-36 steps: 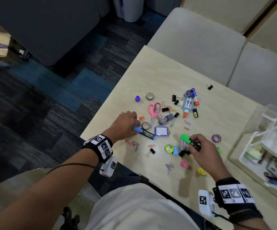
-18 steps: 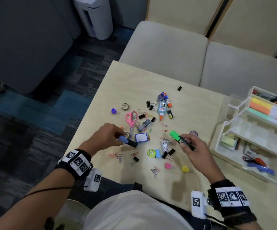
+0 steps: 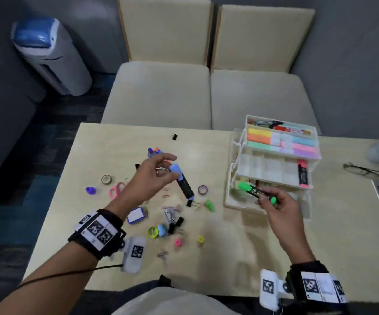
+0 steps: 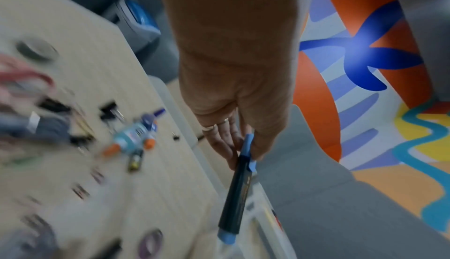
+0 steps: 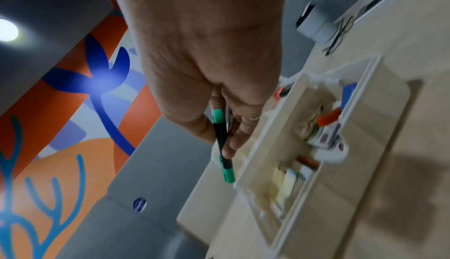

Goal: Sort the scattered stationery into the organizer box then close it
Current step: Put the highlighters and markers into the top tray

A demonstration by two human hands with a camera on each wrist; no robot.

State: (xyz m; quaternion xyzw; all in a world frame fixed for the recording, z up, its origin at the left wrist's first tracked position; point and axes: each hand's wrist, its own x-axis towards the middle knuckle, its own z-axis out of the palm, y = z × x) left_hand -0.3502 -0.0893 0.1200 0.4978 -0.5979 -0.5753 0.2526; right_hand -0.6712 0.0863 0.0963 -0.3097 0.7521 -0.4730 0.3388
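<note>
While the head view shows both hands raised over the pale wooden surface (image 3: 120, 142), left hand (image 3: 148, 178) pinching a blue-capped black highlighter (image 3: 182, 181), right hand (image 3: 279, 206) gripping a green-capped black highlighter (image 3: 255, 192) above the tiered white plastic organizer box (image 3: 234, 178), only the right wrist view reveals the box's bottom compartment (image 5: 289, 166).

A pale wood-grain table (image 3: 120, 142) stands against two cream seat cushions (image 3: 161, 92) with tan upright backs (image 3: 165, 30), set before a grey wall (image 3: 354, 42). To the left, a grey bin with a blue lid (image 3: 47, 53) stands on dark carpet patterned in blue and charcoal (image 3: 13, 178). The wrist views show a wall mural (image 4: 365, 61) of orange, blue and yellow shapes.
</note>
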